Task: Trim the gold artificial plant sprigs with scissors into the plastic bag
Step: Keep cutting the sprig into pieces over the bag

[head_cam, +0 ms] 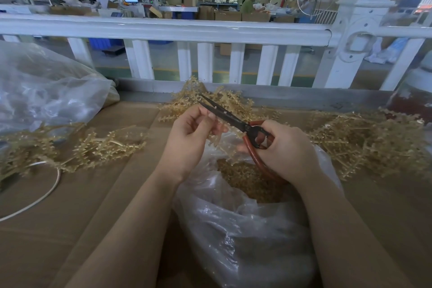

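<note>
Cardboard-covered table (88, 206) under both forearms, edges cut off by frame. Clear plastic bag (245, 236) just below fingers, mouth open, gold trimmings inside blurred through film. Loose gold sprig piles (364, 145) right and left of hands; far pile partly hidden behind blades. Right hand (287, 149) closed around red-handled scissors (236, 121), blades slightly parted, tips beyond left fingertips. Left hand (189, 138) pinching gold sprig (216, 140) between thumb and fingers, above bag mouth; sprig mostly hidden. No writing legible.

Sprig piles (364, 140) flank the bag (245, 236), fence (163, 30) behind
</note>
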`<state>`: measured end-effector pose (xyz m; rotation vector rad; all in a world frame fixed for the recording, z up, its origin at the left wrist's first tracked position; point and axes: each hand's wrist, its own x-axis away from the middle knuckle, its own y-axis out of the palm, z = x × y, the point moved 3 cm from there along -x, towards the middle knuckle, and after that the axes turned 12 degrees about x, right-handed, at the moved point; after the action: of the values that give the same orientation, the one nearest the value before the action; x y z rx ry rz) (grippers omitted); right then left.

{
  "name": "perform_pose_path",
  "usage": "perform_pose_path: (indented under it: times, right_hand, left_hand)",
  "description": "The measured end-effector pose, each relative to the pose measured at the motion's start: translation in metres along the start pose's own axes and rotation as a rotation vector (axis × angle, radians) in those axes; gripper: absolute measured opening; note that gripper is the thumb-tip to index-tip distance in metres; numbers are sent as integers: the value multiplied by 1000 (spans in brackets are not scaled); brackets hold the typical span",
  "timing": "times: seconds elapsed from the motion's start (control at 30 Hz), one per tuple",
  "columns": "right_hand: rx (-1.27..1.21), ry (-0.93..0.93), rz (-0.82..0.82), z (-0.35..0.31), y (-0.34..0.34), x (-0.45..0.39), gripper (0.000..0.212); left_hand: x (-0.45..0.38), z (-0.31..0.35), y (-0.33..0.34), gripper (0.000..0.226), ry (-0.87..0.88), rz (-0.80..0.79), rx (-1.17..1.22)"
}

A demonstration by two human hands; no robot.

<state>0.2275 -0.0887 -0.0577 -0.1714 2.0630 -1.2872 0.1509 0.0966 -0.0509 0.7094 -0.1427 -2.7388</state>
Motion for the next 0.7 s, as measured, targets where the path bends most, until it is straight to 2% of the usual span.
perform_pose_path:
  times: [0.33,0.7]
  right_hand:
    - [46,-11,31,-3,-5,1,56]
    - [-92,-7,-3,-5,-4,1,52]
  left_hand:
    - [2,4,3,15,57,-67,-115]
    - [3,6,6,16,60,-99,-87]
